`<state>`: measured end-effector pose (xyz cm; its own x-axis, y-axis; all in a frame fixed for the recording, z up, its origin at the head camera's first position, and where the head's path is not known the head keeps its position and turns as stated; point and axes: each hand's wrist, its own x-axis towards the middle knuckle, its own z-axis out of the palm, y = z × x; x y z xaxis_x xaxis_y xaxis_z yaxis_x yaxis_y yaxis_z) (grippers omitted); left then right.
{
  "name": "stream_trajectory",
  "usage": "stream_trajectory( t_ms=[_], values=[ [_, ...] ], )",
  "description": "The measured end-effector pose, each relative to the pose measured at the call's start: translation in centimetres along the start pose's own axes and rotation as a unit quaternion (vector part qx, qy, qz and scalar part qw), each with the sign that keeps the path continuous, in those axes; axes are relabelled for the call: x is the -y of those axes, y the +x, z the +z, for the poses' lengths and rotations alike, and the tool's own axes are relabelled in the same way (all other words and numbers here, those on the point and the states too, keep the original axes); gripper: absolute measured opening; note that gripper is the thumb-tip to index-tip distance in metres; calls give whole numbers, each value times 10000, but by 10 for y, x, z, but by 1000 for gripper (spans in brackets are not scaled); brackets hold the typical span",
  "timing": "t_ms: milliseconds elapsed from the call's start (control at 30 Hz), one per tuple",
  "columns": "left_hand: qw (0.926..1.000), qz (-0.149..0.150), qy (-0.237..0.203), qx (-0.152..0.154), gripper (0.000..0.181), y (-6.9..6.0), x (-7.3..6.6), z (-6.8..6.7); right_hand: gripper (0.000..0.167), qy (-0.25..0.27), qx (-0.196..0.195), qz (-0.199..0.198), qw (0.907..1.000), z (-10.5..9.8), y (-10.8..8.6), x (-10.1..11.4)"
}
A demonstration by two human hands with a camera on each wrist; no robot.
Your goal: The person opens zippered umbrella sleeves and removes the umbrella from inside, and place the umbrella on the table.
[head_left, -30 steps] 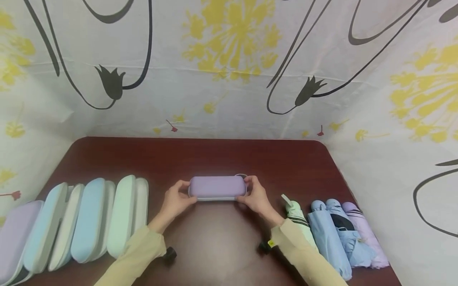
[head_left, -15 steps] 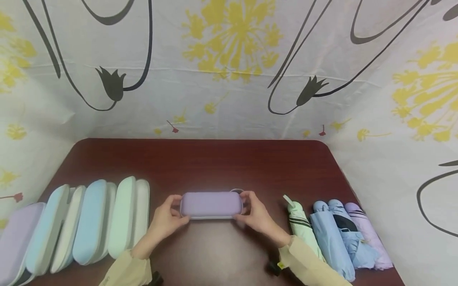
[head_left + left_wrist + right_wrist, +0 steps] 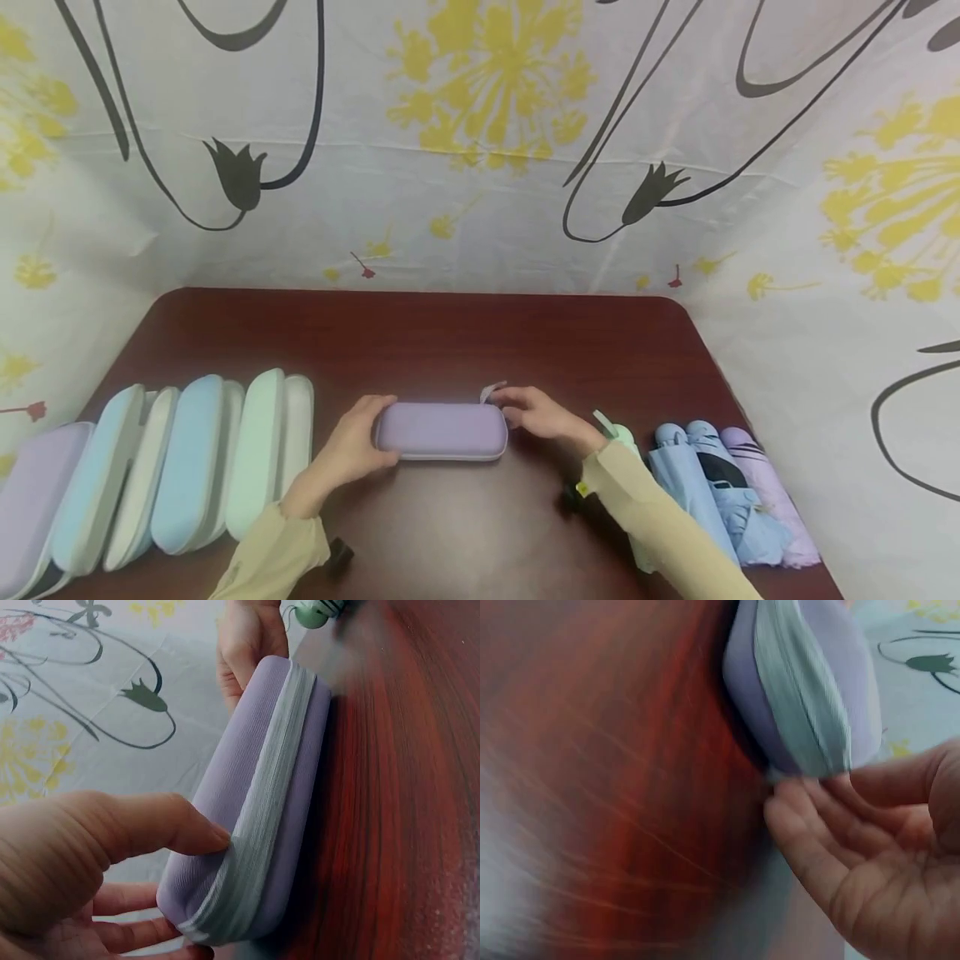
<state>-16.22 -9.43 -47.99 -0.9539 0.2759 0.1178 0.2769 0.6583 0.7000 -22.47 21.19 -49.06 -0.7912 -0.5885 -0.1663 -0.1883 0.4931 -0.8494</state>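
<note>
A purple zippered hard case [image 3: 441,432] with a pale zipper band lies on the table in front of me, long side toward me. My left hand [image 3: 356,446] grips its left end; in the left wrist view the thumb [image 3: 176,825] presses on the case near the band, with fingers behind. At the back right corner, my right hand [image 3: 540,412] has its fingertips at the small grey strap [image 3: 489,392], which stands up from the case. Seen from the right wrist, thumb and bent fingers [image 3: 802,825] come together at the case end; the strap is hidden there.
On the left stands a row of similar cases, including a green case [image 3: 258,454], a blue case [image 3: 187,462] and a purple case [image 3: 37,500]. Folded umbrellas lie right: a green umbrella [image 3: 622,435] partly behind my sleeve, blue umbrellas [image 3: 686,483] and a purple umbrella [image 3: 772,508].
Both hands brought the purple case nearer to me and set it lower. Since then my right hand has left the right end for the back corner, and the strap has lifted.
</note>
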Motion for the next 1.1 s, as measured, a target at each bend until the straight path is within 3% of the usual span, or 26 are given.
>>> stream_trajectory(
  t_ms=[200,433,533,633,800,967,1100],
  values=[
    [9998,152,-104,-8,69,0,6,4,30,-49,482,10,9988,-9,16,-6],
    [9997,96,-192,-82,69,-1,6,5,21,-109,690,-10,9976,-14,18,1],
    [9998,82,-174,-93,69,-1,6,5,18,-29,463,41,9989,-12,18,0],
    [9998,65,-182,-112,69,-1,7,6,14,-233,-32,-181,9996,-7,22,-11],
    [9997,7,-145,-187,70,-1,8,9,8,-929,-899,-729,9889,-1,24,-14],
    [9992,-43,-82,-379,70,-2,10,12,5,-1699,-1183,-1143,9716,-4,18,-17],
    [9981,-89,-15,-609,70,-5,8,13,5,-1847,-1208,-1199,9679,-7,10,-15]
  ],
)
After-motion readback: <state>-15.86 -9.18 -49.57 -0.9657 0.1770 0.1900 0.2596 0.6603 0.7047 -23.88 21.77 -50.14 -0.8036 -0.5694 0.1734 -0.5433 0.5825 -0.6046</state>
